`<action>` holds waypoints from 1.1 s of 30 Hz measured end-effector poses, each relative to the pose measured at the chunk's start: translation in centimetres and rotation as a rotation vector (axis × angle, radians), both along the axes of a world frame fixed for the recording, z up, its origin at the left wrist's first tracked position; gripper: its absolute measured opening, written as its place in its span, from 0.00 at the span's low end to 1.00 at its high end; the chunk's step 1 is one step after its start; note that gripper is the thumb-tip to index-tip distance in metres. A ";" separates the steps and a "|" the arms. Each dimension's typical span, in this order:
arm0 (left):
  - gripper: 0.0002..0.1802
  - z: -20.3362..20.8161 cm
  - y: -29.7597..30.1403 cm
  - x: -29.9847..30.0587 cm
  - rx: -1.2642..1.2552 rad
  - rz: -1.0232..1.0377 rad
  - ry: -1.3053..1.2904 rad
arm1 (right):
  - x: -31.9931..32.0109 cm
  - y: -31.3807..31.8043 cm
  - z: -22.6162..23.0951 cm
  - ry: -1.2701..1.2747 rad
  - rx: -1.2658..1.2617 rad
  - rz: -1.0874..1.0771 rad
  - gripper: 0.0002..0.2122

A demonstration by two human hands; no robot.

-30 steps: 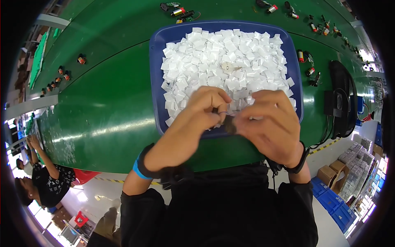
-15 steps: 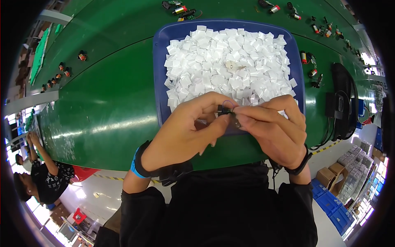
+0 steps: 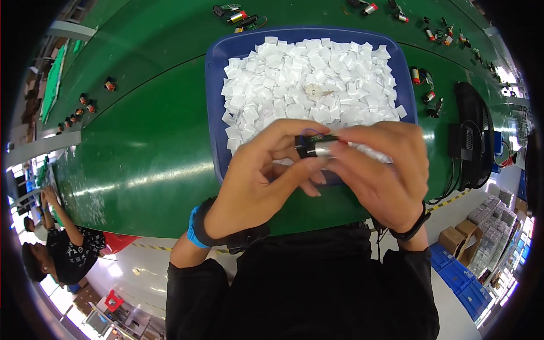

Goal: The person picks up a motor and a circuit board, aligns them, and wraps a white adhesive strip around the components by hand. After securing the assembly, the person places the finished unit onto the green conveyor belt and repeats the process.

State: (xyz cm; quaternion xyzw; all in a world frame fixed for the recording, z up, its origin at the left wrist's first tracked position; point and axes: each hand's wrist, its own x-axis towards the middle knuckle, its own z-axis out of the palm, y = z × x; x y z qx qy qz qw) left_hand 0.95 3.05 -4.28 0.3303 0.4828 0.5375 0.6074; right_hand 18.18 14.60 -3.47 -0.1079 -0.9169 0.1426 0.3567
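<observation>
In front of my chest, both hands pinch one small silver cylindrical battery (image 3: 322, 149) with a black end piece, a strip of green circuit board and a thin purple wire. Around the black end are the fingers of my left hand (image 3: 249, 181). My right hand (image 3: 391, 170) grips the other end between thumb and fingers, which hide part of it. Behind and beneath the hands stands a blue tray (image 3: 214, 96) full of small white square pieces (image 3: 306, 62). A beige scrap (image 3: 313, 90) lies on top of them.
A green bench (image 3: 141, 130) carries the tray. Batteries with wires (image 3: 238, 17) lie along its far side, more (image 3: 109, 85) at far left. A black mesh object (image 3: 475, 136) with cables stands at right. At left is another person (image 3: 71, 249); blue crates (image 3: 462, 283) are at lower right.
The held battery has turned, so its silver side and circuit board now show. My right hand has shifted a little and its fingers have opened wider around the part.
</observation>
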 end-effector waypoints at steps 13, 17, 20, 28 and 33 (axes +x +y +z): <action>0.20 -0.8 -0.7 0.0 0.280 0.078 0.164 | 0.7 -2.7 0.4 0.031 -0.875 -0.025 0.12; 0.20 -1.0 -0.6 0.1 0.370 0.079 0.306 | 0.6 -2.9 0.4 0.048 -0.837 -0.054 0.11; 0.19 -0.9 -0.8 0.3 0.290 0.119 0.177 | 0.5 -3.1 0.1 0.076 -0.852 -0.046 0.09; 0.20 -1.2 -0.6 0.2 0.416 0.176 0.515 | 0.6 -3.4 -0.4 0.128 -1.316 -0.008 0.04; 0.21 -1.1 -0.6 -0.1 0.352 0.167 0.521 | 0.3 -3.4 -0.5 0.150 -1.376 -0.046 0.04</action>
